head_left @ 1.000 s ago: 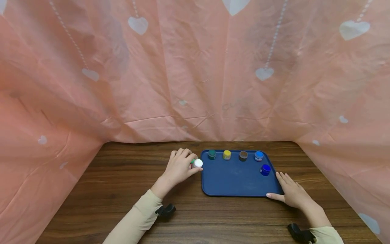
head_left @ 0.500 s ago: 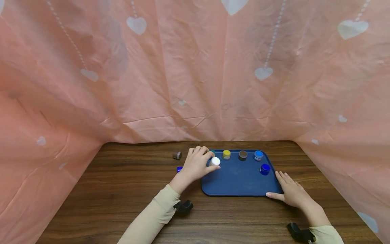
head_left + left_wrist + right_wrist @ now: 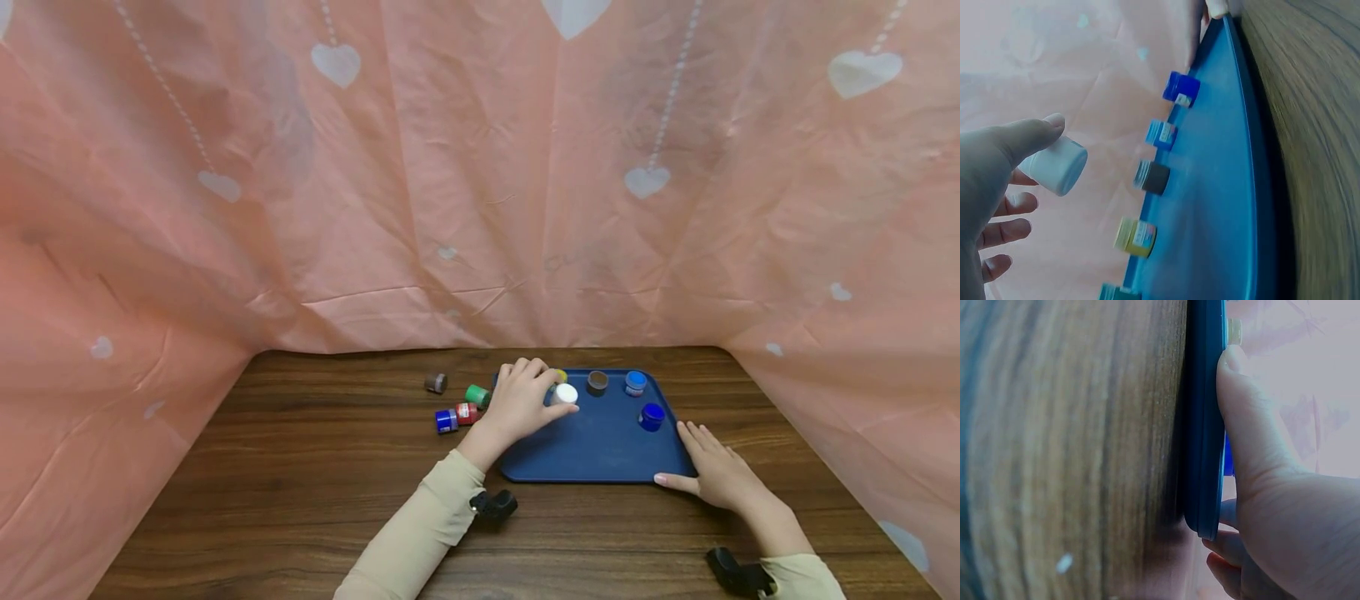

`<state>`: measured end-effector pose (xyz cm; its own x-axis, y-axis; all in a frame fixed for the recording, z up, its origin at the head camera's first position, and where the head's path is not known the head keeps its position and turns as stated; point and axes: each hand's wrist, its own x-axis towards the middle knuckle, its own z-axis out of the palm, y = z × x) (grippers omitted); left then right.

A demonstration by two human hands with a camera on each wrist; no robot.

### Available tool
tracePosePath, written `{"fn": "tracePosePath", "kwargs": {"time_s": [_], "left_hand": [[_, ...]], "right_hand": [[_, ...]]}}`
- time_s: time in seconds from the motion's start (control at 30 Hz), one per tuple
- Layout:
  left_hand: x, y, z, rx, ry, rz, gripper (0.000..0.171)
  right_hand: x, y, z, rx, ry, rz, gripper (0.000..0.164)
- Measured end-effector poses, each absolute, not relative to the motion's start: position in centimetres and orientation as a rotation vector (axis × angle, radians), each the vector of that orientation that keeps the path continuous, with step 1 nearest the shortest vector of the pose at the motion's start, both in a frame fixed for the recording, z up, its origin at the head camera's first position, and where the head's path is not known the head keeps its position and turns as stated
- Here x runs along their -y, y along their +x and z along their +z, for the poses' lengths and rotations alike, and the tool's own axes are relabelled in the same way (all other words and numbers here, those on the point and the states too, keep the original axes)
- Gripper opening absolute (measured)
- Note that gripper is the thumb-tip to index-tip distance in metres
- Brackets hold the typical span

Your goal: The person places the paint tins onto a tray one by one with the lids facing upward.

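Note:
My left hand [image 3: 519,407] pinches a white paint jar [image 3: 565,396] between thumb and fingers and holds it above the blue tray [image 3: 585,454]. In the left wrist view the jar hangs tilted, apart from the tray. Along the tray's far side stand a dark green jar [image 3: 1117,293], a yellow jar [image 3: 1136,237], a brown jar [image 3: 597,382] and a light blue jar [image 3: 635,382]. Closer to the right edge is a dark blue jar [image 3: 652,417]. My right hand [image 3: 718,473] rests on the tray's near right corner, fingers extended and thumb on the rim.
Left of the tray, a brown jar [image 3: 436,382], a green jar [image 3: 477,395], a red jar [image 3: 467,414] and a blue jar [image 3: 446,421] lie on the wooden table [image 3: 300,483]. A pink curtain [image 3: 480,208] hangs behind and at both sides.
The left hand has carried the white jar rightward from the tray's left edge to over the tray, uncovering the jars on the table. My right hand stays in place.

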<state>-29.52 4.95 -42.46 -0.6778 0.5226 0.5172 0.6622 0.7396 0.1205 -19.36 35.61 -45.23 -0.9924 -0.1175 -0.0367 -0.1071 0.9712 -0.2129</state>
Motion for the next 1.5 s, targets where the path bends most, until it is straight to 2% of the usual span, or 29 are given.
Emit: {"fn": "tracePosePath", "kwargs": {"time_s": [0.7,1.5], "left_hand": [[-11.4,-29.5,-43.9,2.636,-0.796,-0.575,0.048],[-14.3,-29.9,-46.0,2.794,-0.721,-0.653,0.038]], "right_hand": [[-35.2,-19.2,-45.2,-3.068,-0.166,-0.34,0.105],[-35.4,-19.3,-45.5,-3.074,-0.175,-0.327,0.106]]}}
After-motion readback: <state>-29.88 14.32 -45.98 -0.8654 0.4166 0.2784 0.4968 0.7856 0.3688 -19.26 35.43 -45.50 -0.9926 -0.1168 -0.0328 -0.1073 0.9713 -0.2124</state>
